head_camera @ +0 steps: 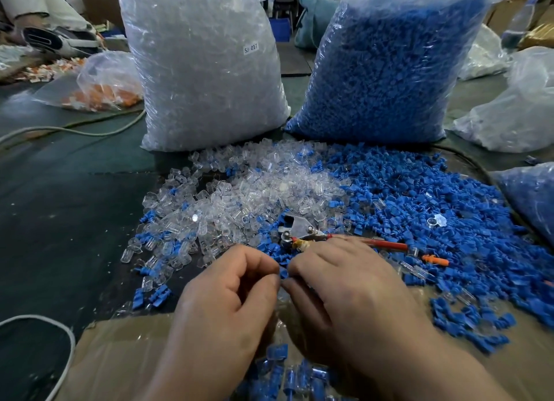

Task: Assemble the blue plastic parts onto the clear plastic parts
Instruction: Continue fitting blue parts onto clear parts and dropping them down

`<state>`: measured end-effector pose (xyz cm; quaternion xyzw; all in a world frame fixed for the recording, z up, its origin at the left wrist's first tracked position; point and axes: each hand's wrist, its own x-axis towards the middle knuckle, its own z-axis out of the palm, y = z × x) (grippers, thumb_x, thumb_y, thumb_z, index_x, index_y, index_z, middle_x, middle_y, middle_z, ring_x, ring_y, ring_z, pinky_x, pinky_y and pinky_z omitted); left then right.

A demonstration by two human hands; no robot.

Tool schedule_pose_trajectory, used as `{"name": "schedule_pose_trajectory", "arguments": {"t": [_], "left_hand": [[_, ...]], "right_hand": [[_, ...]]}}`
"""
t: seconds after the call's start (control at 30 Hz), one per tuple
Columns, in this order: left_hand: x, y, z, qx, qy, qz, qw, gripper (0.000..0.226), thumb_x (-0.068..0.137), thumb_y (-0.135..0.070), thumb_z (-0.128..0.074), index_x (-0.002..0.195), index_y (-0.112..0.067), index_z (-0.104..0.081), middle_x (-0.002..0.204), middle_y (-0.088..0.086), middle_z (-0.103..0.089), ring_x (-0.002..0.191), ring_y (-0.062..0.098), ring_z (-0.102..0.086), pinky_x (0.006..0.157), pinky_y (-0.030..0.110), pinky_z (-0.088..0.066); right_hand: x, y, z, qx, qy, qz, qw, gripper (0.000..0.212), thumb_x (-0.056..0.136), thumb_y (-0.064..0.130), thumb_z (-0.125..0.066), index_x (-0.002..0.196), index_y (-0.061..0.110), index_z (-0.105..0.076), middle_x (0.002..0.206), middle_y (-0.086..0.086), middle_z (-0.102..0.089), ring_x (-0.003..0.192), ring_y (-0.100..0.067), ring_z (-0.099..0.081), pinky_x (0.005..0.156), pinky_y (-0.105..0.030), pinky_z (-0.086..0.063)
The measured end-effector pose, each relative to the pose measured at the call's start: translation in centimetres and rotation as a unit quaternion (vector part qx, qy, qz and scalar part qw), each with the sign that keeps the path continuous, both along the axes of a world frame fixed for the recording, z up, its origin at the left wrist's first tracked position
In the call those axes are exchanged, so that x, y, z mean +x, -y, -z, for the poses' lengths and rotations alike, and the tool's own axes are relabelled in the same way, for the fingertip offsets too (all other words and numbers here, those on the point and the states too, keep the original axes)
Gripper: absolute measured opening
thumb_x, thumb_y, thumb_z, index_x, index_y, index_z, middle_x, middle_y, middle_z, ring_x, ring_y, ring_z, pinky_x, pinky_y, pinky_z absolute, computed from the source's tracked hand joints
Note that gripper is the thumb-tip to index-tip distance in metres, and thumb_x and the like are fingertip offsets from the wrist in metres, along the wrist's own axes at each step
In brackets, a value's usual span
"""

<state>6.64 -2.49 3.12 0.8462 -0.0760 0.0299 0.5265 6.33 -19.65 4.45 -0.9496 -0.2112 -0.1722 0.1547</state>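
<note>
Blue plastic part (pixel 284 272) is pinched between the curled fingertips of left hand (pixel 227 295) and right hand (pixel 344 284) — joining step, likely — and next needs pressing into a clear part, unseen inside the grip.

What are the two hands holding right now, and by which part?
A small blue plastic part, pinched between left hand and right hand fingertips, one on each side; most of it is hidden.

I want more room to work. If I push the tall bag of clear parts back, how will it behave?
Probably heavy: the bag of clear parts is packed full. Pushed high up, it might tip, since it stands tall and upright. Its thin wrinkled film would likely dent before the load moves.
</note>
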Motion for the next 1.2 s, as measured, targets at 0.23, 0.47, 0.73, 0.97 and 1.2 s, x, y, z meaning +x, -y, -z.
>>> {"name": "schedule_pose_trajectory", "arguments": {"t": [0.23, 0.47, 0.73, 0.97, 1.2], "left_hand": [[0.2, -0.5, -0.6, -0.028, -0.025, 0.017, 0.999, 0.036, 0.073, -0.067, -0.051, 0.086, -0.037, -0.066, 0.061, -0.006, -0.065, 0.051, 0.004, -0.055, 0.049, 0.018, -0.046], [0.5, -1.3, -0.5, -0.114, -0.054, 0.114, 0.985, 0.030, 0.078, -0.062, -0.065, 0.088, -0.034, -0.070, 0.064, 0.005, -0.063, 0.054, 0.017, -0.055, 0.049, 0.035, -0.045], [0.8, -2.9, -1.2, 0.033, -0.010, 0.109, 0.993, 0.007, 0.074, -0.030, -0.069, 0.081, -0.033, -0.068, 0.068, -0.005, -0.068, 0.055, 0.004, -0.060, 0.056, 0.011, -0.048], [0.8, -2.5, -0.9, 0.250, 0.024, 0.199, 0.947, 0.022, 0.074, -0.057, -0.052, 0.088, -0.043, -0.062, 0.092, -0.026, -0.062, 0.080, -0.001, -0.061, 0.062, 0.018, -0.047], [1.9, -2.3, 0.0, 0.276, 0.101, 0.080, 0.952, 0.044, 0.088, -0.057, -0.048, 0.132, -0.052, -0.051, 0.120, -0.040, -0.044, 0.104, -0.011, -0.053, 0.081, 0.013, -0.044]], "right_hand": [[-0.4, -0.1, -0.5, 0.015, 0.008, -0.018, 1.000, 0.029, 0.096, 0.033, -0.042, 0.083, 0.019, -0.064, 0.079, 0.006, -0.059, 0.073, -0.016, -0.053, 0.064, -0.033, -0.047], [-1.1, -1.1, -1.6, 0.343, -0.303, 0.016, 0.889, 0.028, 0.082, 0.042, -0.047, 0.069, 0.019, -0.054, 0.063, 0.006, -0.053, 0.058, -0.007, -0.047, 0.054, -0.029, -0.040], [-1.2, 0.6, -2.0, 0.142, -0.298, 0.102, 0.938, 0.038, 0.089, 0.054, -0.044, 0.069, 0.023, -0.055, 0.061, 0.011, -0.058, 0.054, -0.001, -0.051, 0.056, -0.025, -0.046], [-0.1, 1.1, -0.4, -0.087, -0.182, 0.157, 0.967, 0.037, 0.092, 0.065, -0.037, 0.121, 0.042, -0.041, 0.094, 0.013, -0.044, 0.080, -0.013, -0.042, 0.061, -0.032, -0.037], [1.1, -0.2, 1.3, -0.115, -0.135, 0.139, 0.974, 0.052, 0.090, 0.067, -0.041, 0.134, 0.041, -0.029, 0.094, 0.003, -0.043, 0.084, -0.020, -0.051, 0.058, -0.033, -0.033]]}}
